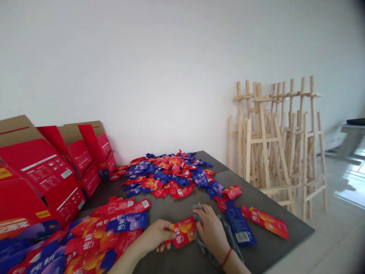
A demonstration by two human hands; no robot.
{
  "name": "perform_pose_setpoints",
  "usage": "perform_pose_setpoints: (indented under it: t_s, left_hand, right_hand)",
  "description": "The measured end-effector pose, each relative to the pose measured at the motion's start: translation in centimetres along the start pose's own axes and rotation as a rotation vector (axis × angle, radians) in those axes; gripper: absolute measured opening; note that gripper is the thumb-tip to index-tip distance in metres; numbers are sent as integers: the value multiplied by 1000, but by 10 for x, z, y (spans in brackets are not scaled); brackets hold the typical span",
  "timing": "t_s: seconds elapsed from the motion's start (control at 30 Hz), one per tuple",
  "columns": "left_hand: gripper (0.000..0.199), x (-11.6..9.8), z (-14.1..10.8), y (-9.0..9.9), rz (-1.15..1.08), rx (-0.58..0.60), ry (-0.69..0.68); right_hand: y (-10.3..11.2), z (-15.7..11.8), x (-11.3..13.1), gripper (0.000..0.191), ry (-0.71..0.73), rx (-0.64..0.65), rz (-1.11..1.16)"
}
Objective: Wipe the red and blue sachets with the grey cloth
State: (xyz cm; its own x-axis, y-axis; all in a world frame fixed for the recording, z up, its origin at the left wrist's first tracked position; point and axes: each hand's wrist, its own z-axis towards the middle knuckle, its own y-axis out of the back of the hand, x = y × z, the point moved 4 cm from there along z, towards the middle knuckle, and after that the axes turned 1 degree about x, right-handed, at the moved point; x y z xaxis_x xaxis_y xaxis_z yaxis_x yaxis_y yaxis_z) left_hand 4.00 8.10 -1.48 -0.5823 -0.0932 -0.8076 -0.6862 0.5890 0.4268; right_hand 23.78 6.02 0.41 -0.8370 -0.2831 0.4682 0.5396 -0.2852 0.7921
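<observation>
Pinched between the thumb and fingers of my left hand (pixel 160 235) is one end of a red pouch (pixel 184 233) with orange printing and white characters. My right hand (pixel 210 229), with a red cord at its wrist, is closed on a grey-green cloth (pixel 199 240). The cloth bears on the right end of the pouch, and part of it trails under my wrist. Just right of the cloth lie a blue pouch (pixel 240 224) with a barcode and a red pouch (pixel 269 222).
A heap of red and blue pouches (pixel 162 173) covers the table's back. More pouches (pixel 94 243) pile up at the front left, beside open red cartons (pixel 42 171). Wooden easels (pixel 265 140) stand beyond the dark table's right edge (pixel 273 201), against a white wall.
</observation>
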Motion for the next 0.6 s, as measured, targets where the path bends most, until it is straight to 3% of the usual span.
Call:
perform_pose_setpoints:
  t_s: [0.07,0.3,0.6]
  left_hand:
    - [43,6,-1,-7,-90,31,-20]
    - [35,22,9,-14,-183,-29,-23]
    - [26,30,15,-19,-226,-56,-26]
  right_hand:
    - [0,-2,7,45,54,62,0]
    - [-18,-12,41,36,291,284,-111]
    - [-25,-11,23,40,126,246,-247]
